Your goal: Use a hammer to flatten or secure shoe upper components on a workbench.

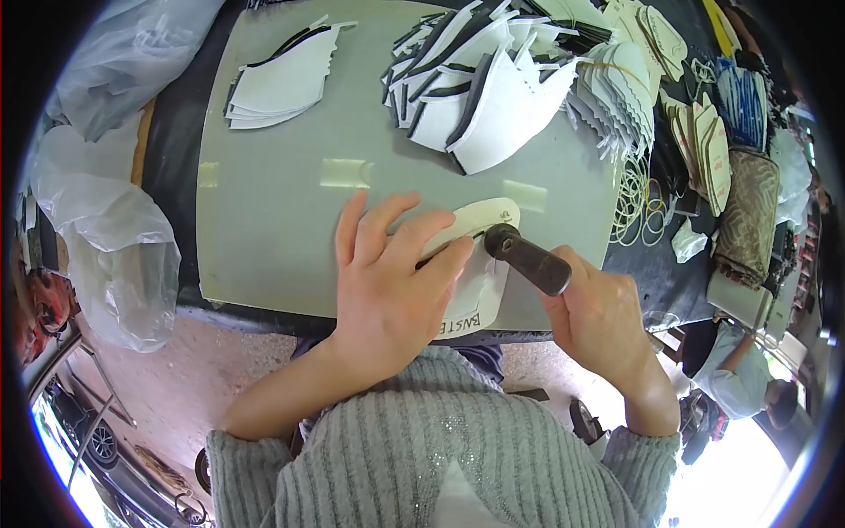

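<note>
My left hand (387, 282) lies palm down with its fingers spread. Its thumb and index finger press on a cream card pattern (493, 211) with handwriting, near the front edge of the grey board (273, 194). A white piece (476, 275) with a dark edge lies on that pattern, partly covered by my fingers. My right hand (598, 308) is closed round a dark hammer (532, 260). The tool's rounded end is over the pattern's right side, close to my left fingertips. Whether it touches the piece I cannot tell.
A small stack of white cut pieces (280, 88) sits at the board's far left, and a larger dark-edged pile (493, 106) at the far middle. Banded grey pieces (616, 97), elastic cords (638, 202) and a patterned roll (746, 216) lie right. Plastic bags (114, 238) crowd the left.
</note>
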Available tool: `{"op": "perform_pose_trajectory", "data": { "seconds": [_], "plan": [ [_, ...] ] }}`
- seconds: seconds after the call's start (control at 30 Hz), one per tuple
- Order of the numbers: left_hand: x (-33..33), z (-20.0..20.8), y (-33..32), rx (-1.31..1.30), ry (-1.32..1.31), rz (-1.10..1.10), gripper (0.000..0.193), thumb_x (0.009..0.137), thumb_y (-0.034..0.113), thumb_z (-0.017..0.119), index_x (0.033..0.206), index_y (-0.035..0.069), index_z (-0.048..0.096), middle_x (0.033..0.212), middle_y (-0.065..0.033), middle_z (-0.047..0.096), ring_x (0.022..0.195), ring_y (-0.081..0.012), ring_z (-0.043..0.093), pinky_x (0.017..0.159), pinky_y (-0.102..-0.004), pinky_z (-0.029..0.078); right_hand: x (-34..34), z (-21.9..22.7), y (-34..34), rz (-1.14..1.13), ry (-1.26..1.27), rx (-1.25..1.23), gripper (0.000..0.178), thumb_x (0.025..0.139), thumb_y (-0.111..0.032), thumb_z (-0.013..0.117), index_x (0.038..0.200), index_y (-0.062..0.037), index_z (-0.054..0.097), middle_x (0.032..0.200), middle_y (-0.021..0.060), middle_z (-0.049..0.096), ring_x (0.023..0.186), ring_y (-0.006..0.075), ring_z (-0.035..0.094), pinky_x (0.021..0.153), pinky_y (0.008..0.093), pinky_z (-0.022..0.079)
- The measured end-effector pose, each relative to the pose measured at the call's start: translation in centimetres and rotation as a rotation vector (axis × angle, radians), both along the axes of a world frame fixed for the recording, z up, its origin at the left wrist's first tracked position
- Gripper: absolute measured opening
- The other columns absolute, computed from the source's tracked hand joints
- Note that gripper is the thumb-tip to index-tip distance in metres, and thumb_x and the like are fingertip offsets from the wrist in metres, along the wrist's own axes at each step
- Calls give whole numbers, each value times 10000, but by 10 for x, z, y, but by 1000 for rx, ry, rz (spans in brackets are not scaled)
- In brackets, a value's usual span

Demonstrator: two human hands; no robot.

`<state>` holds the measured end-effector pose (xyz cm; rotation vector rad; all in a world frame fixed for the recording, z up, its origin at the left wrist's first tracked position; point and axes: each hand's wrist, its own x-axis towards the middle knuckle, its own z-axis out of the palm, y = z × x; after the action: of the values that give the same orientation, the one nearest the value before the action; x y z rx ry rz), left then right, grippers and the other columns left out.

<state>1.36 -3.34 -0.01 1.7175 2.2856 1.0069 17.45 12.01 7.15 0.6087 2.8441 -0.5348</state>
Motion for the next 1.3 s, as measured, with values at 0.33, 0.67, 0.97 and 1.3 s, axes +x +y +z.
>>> {"op": "perform_pose_trajectory", "data": {
  "seconds": [0.33, 0.67, 0.97, 1.3],
  "plan": [
    [5, -10, 4, 158, 185, -7, 222, 717, 120, 686, 931, 69, 716, 1037, -35, 626, 1123, -260, 559, 1064, -577, 335, -6, 4, 10, 21, 74, -27, 200, 898, -159, 644, 885, -45, 480, 638, 99, 558, 503, 312, 588, 440, 393, 450],
    [3, -8, 2, 131, 154, -24, 219, 735, 116, 681, 945, 64, 714, 1041, -34, 616, 1144, -254, 546, 1054, -566, 350, -10, 10, 13, 92, -9, 9, 190, 906, -178, 637, 896, -42, 505, 677, 108, 578, 530, 315, 597, 464, 398, 459],
    [-3, 7, 23, 34, 32, -25, 198, 717, 122, 747, 877, 79, 639, 926, -46, 586, 923, -262, 563, 956, -474, 383, -4, 3, 11, 71, 76, 15, 223, 932, -197, 622, 870, -44, 472, 592, 121, 540, 503, 317, 588, 446, 400, 448],
    [-7, -3, 14, 118, 46, -109, 191, 708, 61, 716, 892, 69, 666, 906, -39, 594, 947, -249, 580, 964, -502, 402, 4, -4, 11, -53, 64, -57, 230, 929, -184, 622, 851, -36, 464, 556, 124, 538, 477, 324, 580, 440, 409, 445]
  ]
}}
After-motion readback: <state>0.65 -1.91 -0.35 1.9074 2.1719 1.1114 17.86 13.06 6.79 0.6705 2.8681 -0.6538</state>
